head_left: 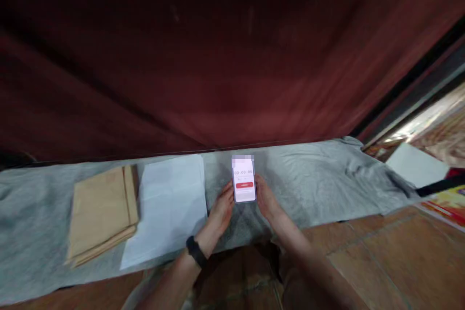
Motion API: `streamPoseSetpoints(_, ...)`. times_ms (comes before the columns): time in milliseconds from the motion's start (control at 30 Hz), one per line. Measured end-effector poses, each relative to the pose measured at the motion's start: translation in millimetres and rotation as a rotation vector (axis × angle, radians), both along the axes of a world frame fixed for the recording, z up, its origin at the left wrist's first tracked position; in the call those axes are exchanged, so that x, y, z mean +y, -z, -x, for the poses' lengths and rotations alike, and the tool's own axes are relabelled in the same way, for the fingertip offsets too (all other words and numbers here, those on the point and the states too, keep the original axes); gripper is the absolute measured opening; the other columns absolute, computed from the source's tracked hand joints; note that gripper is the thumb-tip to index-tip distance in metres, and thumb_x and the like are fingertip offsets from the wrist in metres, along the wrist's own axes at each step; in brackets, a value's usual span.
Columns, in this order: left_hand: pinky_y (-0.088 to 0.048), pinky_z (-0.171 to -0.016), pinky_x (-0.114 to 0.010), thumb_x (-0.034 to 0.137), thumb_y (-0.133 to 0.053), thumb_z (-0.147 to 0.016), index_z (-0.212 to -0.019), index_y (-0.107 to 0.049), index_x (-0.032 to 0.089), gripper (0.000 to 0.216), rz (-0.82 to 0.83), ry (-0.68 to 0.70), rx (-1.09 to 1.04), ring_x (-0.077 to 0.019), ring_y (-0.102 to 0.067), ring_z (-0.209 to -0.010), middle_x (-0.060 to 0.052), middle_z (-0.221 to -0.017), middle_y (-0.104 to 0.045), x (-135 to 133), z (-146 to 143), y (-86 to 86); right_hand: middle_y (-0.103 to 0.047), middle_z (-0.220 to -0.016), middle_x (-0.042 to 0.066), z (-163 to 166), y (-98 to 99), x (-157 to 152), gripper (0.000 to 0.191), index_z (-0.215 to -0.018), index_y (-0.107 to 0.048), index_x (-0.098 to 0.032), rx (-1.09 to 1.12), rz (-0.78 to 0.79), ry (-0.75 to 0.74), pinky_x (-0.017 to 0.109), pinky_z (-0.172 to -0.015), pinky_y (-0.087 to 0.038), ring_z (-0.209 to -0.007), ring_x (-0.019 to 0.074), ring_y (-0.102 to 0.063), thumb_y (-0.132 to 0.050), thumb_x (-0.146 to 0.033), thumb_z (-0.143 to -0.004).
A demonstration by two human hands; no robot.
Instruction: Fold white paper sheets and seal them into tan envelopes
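At far left on the gray cloth (308, 179) you have a stack of folded brown paper (100, 210), with white sheets (170, 203) just beside it. Next, your left hand (222, 207), a black band (196, 252) on its wrist, grips the left edge of the lit phone (244, 193), which is held above the cloth, screen facing you. Your right hand (266, 196) grips the phone's right edge.
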State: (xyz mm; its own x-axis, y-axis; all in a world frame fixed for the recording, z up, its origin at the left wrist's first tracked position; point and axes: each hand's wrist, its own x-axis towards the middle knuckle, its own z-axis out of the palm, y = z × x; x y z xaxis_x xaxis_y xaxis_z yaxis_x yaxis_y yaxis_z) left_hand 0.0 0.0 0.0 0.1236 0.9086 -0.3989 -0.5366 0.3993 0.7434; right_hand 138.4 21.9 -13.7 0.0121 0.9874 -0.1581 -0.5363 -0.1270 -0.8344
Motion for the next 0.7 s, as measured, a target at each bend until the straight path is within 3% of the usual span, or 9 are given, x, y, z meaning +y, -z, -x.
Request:
streamPoseSetpoints(200, -0.046, -0.107, -0.035, 0.029, -0.073, -0.083, -0.129, -0.066, 0.021, 0.047, -0.047, 0.004, -0.019, -0.0232, -0.065, -0.121, -0.009, -0.124, -0.073, -3.4, -0.5, 1.2, -0.076, -0.087, 0.003, -1.3, -6.5, -2.9, 0.029, -0.085, -0.07, -0.025, 0.015, 0.03, -0.011, 0.043, -0.086, -0.057, -0.101, 0.0286, -0.069, -0.072, -0.053, -0.077)
streamPoseSetpoints(700, -0.047, -0.106, -0.037, 0.028, -0.072, -0.082, -0.127, -0.068, 0.021, 0.046, -0.041, 0.003, -0.025, -0.0239, -0.066, -0.118, -0.009, -0.123, -0.074, -4.5, -3.9, -4.9, -0.077, -0.092, 0.006, -2.3, -6.4, -1.0, 0.031, -0.088, -0.073, -0.025, 0.014, 0.059, 0.016, 0.047, -0.084, -0.059, -0.102, 0.0303, -0.069, -0.071, -0.054, -0.078)
